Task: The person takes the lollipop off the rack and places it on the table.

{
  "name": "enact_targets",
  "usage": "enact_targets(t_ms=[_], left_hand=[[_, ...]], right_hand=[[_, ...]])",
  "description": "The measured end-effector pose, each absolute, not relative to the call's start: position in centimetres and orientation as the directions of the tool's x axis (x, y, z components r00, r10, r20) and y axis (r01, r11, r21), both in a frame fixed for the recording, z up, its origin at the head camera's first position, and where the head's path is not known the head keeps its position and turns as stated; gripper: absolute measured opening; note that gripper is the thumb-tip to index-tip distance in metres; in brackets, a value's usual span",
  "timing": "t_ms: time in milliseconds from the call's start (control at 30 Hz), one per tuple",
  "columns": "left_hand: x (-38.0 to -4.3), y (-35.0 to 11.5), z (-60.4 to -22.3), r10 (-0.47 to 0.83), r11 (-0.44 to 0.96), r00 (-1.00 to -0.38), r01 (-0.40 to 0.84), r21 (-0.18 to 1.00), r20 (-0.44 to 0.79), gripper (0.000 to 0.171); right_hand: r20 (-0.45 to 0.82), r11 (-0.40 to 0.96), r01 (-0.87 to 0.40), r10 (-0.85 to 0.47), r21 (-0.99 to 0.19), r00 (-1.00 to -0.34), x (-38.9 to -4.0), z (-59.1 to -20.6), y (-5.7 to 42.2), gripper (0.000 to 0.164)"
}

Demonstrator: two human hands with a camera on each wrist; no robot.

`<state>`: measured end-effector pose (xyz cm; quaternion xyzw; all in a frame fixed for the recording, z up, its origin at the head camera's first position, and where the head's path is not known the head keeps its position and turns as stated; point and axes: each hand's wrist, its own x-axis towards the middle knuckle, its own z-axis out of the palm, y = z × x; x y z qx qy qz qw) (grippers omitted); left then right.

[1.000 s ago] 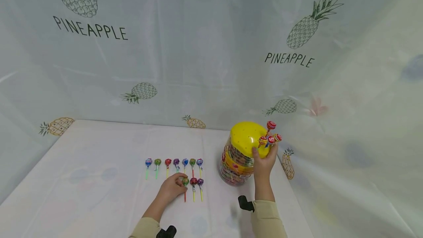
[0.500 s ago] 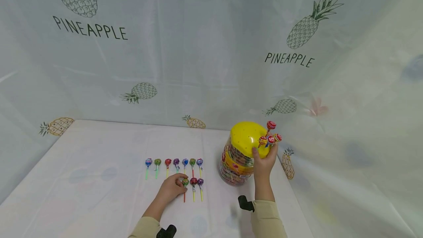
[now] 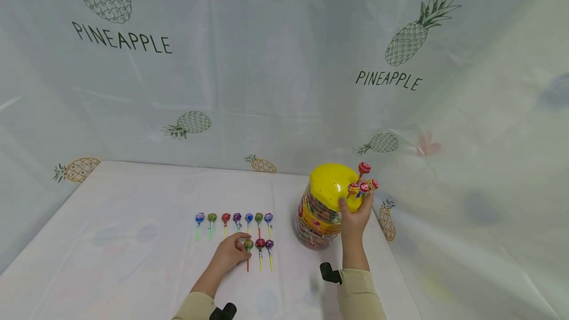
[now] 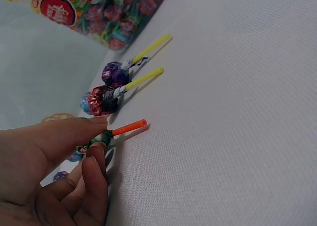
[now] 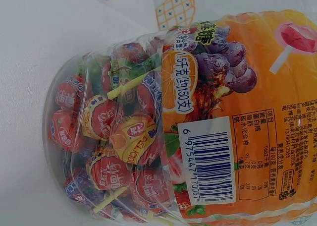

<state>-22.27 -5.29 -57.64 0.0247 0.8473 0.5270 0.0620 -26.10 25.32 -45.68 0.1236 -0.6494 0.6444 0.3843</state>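
Note:
My left hand (image 3: 231, 255) pinches a green-wrapped lollipop (image 3: 248, 244) between thumb and fingers, low over the white tabletop; its red stick (image 4: 130, 128) points out past the fingertips in the left wrist view. Just right of it lie a dark red lollipop (image 3: 260, 244) and a purple one (image 3: 269, 244), both on yellow sticks. At the right, my right hand (image 3: 356, 219) grips the edge of the yellow lid (image 3: 329, 184) on a big candy jar (image 3: 317, 223). Several red-wrapped lollipops (image 3: 364, 168) stick up at the lid's right side, beside the fingers. The right wrist view shows only the jar.
Beyond the left hand, several lollipops (image 3: 226, 217) lie in a row, heads away from me. Clear plastic jar walls show many wrapped lollipops (image 5: 101, 117) inside, with an orange label (image 5: 257, 102). A pineapple-print curtain (image 3: 284, 63) hangs behind the table (image 3: 133, 241).
The green lollipop in my left hand has shifted very slightly left, its stick now straighter. My right hand stays at the jar's lid.

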Motion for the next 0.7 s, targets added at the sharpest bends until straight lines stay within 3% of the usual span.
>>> enact_targets(t_ms=[300, 700], left_hand=[[-22.7, -4.6, -55.1, -0.014, 0.388, -1.000, -0.028, 0.921, -0.025, 0.041], [-23.0, -1.1, -48.7, 0.066, 0.244, -0.990, 0.133, 0.961, 0.121, 0.034]], right_hand=[[0.661, 0.137, -0.661, 0.345, -0.738, -0.667, -26.9, -46.9, 26.0, 0.070], [0.614, 0.160, -0.600, 0.336, -0.784, -0.714, -25.6, -45.3, 25.5, 0.067]])
